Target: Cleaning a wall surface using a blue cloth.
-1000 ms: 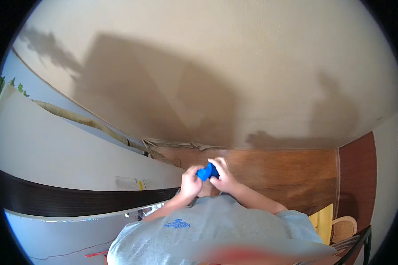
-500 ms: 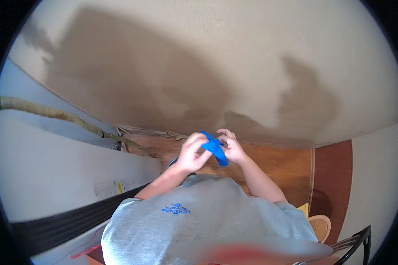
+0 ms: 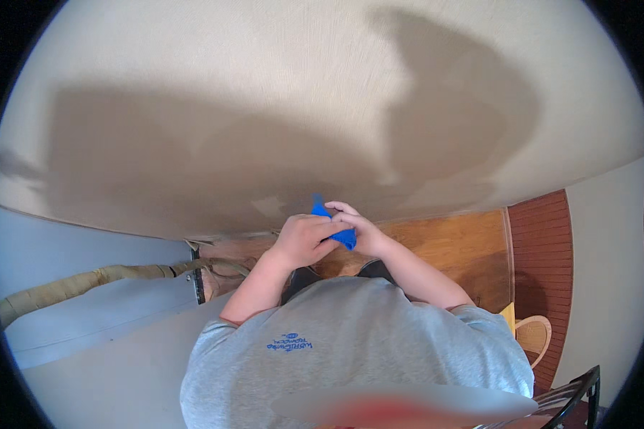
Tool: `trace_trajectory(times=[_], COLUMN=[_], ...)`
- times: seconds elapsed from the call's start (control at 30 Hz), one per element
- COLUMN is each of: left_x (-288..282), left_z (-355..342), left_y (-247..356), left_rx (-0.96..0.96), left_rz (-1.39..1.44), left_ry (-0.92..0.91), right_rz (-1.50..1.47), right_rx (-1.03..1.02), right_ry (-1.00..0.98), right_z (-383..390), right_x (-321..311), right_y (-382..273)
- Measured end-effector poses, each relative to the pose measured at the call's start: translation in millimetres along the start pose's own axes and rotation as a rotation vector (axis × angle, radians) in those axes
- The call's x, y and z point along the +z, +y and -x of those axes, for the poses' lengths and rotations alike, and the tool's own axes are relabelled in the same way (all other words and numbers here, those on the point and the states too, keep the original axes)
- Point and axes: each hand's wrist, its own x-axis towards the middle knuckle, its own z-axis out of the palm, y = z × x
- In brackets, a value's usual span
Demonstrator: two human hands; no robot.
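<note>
A crumpled bright blue cloth (image 3: 345, 239) is pinched between my two hands in front of my chest. One end of it sticks up past my fingers on the wall side, and the rest folds down between the hands. My left hand (image 3: 304, 239) grips it from the left, back of the hand upward and fingers reaching across. From the right, my right hand (image 3: 360, 230) closes on the same cloth with bent fingers. Part of the cloth is hidden under the fingers.
A pale wall (image 3: 265, 57) with large shadows rises ahead. At left, a wrapped pipe (image 3: 86, 286) runs beside a white, box-like unit (image 3: 114, 372). Wooden floor (image 3: 451, 250) lies below. A rounded wicker seat or chair back (image 3: 533, 336) and a dark-framed object (image 3: 590, 390) stand at lower right.
My hands have come closer together and the cloth is bunched smaller between them. My left hand has turned to show more of its back. The view has swung, shifting the pipe and shadows.
</note>
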Motion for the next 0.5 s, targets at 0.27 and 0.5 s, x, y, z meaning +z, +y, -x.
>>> trace_trajectory(times=[0.27,0.5], left_x=[-18,44], left_z=[-8,-19], left_y=[6,7], left_rx=[-0.157,-0.502], left_rz=[0.131,0.17], left_ry=[0.176,1.025], right_rz=[-0.352,-0.046], right_rx=[0.162,-0.046], right_ry=[-0.375,0.04], right_z=[-3,-17], right_x=[-67,-112], right_y=[-2,-62])
